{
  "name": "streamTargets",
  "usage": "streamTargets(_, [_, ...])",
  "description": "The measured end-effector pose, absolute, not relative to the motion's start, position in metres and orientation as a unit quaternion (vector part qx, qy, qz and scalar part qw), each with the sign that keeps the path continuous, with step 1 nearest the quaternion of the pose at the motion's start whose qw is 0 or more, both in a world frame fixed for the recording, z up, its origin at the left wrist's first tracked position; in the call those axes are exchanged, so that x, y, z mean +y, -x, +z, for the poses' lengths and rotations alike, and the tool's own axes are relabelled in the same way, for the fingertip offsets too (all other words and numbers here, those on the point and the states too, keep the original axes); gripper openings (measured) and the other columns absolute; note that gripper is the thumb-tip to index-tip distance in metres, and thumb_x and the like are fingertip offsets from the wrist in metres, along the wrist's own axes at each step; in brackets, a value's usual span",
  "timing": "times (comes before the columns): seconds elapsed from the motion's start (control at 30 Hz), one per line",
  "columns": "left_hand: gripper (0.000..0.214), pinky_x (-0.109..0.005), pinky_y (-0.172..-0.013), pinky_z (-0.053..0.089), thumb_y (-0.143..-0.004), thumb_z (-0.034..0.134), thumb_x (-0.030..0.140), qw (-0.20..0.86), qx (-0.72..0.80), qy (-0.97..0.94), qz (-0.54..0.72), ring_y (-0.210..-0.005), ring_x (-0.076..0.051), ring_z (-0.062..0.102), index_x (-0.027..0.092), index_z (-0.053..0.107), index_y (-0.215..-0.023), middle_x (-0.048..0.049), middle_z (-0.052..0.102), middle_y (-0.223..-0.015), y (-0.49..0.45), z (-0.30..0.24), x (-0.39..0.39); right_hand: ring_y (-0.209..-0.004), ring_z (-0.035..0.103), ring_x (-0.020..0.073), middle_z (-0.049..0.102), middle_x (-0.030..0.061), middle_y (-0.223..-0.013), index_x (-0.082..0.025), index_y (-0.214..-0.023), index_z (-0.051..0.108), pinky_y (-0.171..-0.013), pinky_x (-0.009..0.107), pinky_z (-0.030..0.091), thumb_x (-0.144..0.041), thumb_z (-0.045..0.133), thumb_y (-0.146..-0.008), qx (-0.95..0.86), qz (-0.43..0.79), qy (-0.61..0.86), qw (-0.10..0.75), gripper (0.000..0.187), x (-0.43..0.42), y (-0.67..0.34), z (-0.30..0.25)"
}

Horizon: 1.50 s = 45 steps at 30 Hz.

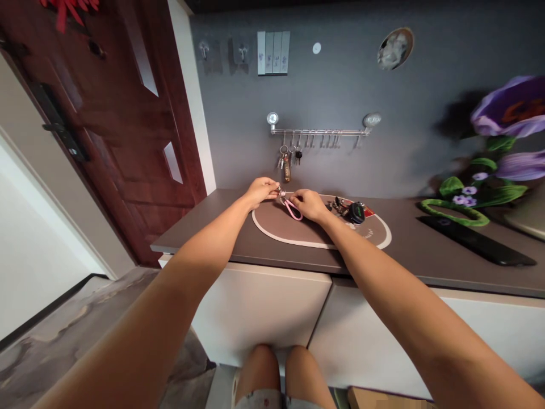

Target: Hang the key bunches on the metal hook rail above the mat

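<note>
My left hand pinches the metal ring end of a pink loop keychain above an oval brown mat. Close beside it, my right hand is closed on the pink strap, whose loop hangs out below the fingers. Both hands meet over the mat's back edge. Right of my right hand, a dark car key with other keys lies on the mat.
The mat rests on a dark countertop over white cabinets. A hook rail on the grey wall carries hanging keys. A black flat object lies at right. A red-brown door stands at left.
</note>
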<state>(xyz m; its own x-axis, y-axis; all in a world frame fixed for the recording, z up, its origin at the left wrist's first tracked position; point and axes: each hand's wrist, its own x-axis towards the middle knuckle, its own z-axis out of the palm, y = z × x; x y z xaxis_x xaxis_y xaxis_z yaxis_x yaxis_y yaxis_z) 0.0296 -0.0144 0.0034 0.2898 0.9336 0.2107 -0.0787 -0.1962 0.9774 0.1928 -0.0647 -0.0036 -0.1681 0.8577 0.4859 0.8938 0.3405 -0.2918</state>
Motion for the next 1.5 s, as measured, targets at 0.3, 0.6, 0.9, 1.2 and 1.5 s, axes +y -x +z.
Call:
streamTargets(0.3, [0.01, -0.037, -0.078, 0.05, -0.081, 0.054, 0.019, 0.581, 0.286, -0.569, 0.507, -0.065, -0.012, 0.065, 0.011, 0.05, -0.076, -0.0037, 0.063, -0.067, -0.027, 0.007, -0.015, -0.078, 0.057, 0.0151, 0.066, 0.0053, -0.086, -0.017, -0.086, 0.064, -0.074, 0.026, 0.04, -0.021, 0.047, -0.078, -0.75, -0.026, 0.552, 0.364, 0.019, -0.07, -0.19, 0.0])
streamTargets(0.6, [0.009, -0.036, -0.082, 0.05, -0.081, 0.053, 0.016, 0.617, 0.241, -0.537, 0.522, -0.066, -0.011, 0.064, 0.01, 0.051, -0.074, -0.0038, 0.063, -0.066, -0.03, 0.014, -0.023, -0.078, 0.053, 0.0147, 0.058, 0.0064, -0.09, -0.017, -0.089, 0.056, -0.073, 0.028, 0.043, -0.034, 0.05, -0.078, -0.756, -0.018, 0.465, 0.461, 0.021, -0.072, -0.183, 0.0])
streamTargets(0.9, [0.013, -0.037, -0.086, 0.048, -0.083, 0.048, 0.01, 0.629, 0.216, -0.541, 0.514, -0.066, -0.011, 0.064, 0.009, 0.051, -0.071, -0.0048, 0.062, -0.065, -0.034, 0.014, -0.028, -0.071, 0.052, 0.013, 0.057, 0.0022, -0.083, -0.019, -0.088, 0.045, -0.068, 0.027, 0.042, -0.035, 0.057, -0.072, -0.749, 0.026, 0.445, 0.49, 0.026, -0.07, -0.182, -0.004])
streamTargets(1.2, [0.011, -0.038, -0.089, 0.047, -0.081, 0.051, 0.012, 0.647, 0.202, -0.522, 0.518, -0.074, -0.013, 0.064, 0.01, 0.051, -0.07, -0.0066, 0.064, -0.069, -0.037, 0.017, -0.031, -0.079, 0.049, 0.0156, 0.053, 0.0043, -0.086, -0.019, -0.08, 0.049, -0.073, 0.028, 0.04, -0.028, 0.056, -0.073, -0.762, -0.066, 0.437, 0.474, 0.013, -0.072, -0.18, -0.004])
streamTargets(1.5, [0.012, -0.036, -0.089, 0.047, -0.082, 0.049, 0.01, 0.642, 0.194, -0.515, 0.533, -0.077, -0.013, 0.064, 0.01, 0.05, -0.071, -0.0061, 0.064, -0.069, -0.036, 0.018, -0.029, -0.09, 0.05, 0.0174, 0.052, 0.0064, -0.093, -0.019, -0.083, 0.056, -0.083, 0.03, 0.04, -0.025, 0.051, -0.076, -0.749, -0.097, 0.431, 0.494, 0.011, -0.074, -0.178, -0.003])
